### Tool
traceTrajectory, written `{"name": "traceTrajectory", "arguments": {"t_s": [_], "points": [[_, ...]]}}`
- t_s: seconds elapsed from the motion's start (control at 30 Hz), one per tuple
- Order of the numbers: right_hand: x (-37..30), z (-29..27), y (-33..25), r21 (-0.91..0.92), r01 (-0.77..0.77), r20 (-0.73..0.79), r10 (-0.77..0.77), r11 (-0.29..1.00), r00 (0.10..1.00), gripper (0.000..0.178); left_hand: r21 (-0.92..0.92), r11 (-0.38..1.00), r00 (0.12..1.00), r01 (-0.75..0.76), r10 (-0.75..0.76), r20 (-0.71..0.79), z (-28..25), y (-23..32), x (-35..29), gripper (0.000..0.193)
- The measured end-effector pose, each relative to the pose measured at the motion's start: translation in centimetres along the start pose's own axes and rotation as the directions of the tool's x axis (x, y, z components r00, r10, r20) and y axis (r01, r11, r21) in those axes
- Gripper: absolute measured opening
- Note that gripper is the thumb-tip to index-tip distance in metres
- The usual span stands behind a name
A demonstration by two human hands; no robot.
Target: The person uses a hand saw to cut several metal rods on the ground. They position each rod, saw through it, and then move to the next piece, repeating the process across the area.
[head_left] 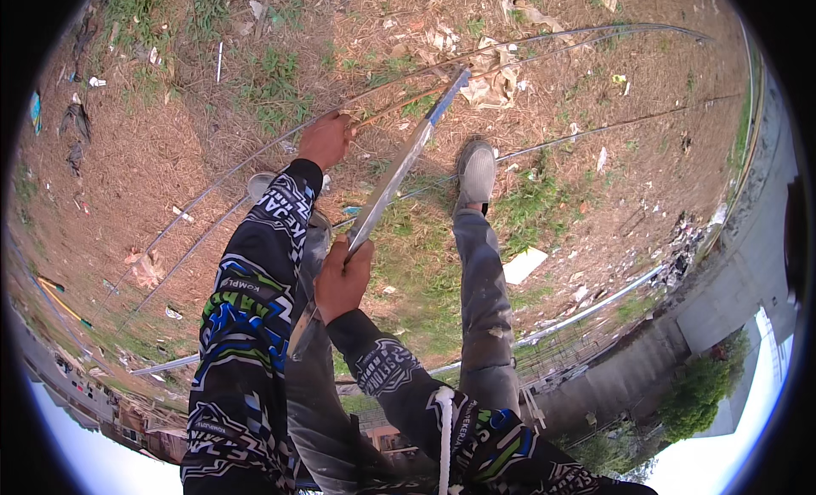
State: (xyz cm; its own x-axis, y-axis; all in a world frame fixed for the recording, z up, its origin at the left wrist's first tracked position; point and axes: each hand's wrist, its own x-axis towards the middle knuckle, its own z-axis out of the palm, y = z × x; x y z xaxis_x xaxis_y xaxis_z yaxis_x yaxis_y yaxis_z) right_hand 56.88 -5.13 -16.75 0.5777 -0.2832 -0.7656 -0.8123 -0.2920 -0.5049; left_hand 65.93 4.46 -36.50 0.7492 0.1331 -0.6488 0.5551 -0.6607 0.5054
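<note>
My right hand (344, 278) is closed around a long, straight metal bar (395, 172) with a blue band near its far end. The bar slants away to the upper right, and its near end pokes out below my fist. Farther out, my left hand (327, 139) has its fingers closed on a long thin metal rod (246, 165). That rod runs from the lower left, past my hand, and curves toward the far right. Close beside it lies a second thin rod (408, 99), rusty in places. The bar's blue end crosses over the rods.
My shoe (477, 170) stands on dry grass right of the bar. Another rod (595, 136) lies beyond it. Crumpled brown paper (493, 80), a pale flat piece (524, 265) and scattered litter lie around. A pale pipe (595, 304) runs along behind, near a concrete strip.
</note>
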Motion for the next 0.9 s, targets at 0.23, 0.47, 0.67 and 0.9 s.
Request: {"name": "traceTrajectory", "arguments": {"t_s": [0.23, 0.47, 0.67, 0.9], "points": [[0.1, 3.0, -1.3, -0.186, 0.058, -0.086, -0.075, 0.981, 0.994, 0.027, 0.012, 0.997, 0.997, 0.070, -0.071, 0.042, -1.3, -5.4, -3.3, 0.035], [2.4, -16.8, -18.0, 0.001, -0.383, 0.360, 0.357, 0.924, 0.862, 0.026, 0.038, 0.984, 0.979, 0.176, -0.179, 0.101, 0.1, -3.0, -5.3, 0.037], [5.9, -29.8, -21.4, -0.278, -0.198, 0.384, 0.298, 0.940, 0.874, 0.028, 0.061, 0.997, 0.979, -0.041, 0.052, -0.196, 5.7, 1.8, 0.8, 0.038], [9.7, -32.6, -21.6, -0.296, -0.283, 0.449, 0.395, 0.912, 0.802, 0.030, 0.166, 0.985, 0.973, 0.039, 0.001, -0.231, 8.4, 4.2, 3.5, 0.022]]}}
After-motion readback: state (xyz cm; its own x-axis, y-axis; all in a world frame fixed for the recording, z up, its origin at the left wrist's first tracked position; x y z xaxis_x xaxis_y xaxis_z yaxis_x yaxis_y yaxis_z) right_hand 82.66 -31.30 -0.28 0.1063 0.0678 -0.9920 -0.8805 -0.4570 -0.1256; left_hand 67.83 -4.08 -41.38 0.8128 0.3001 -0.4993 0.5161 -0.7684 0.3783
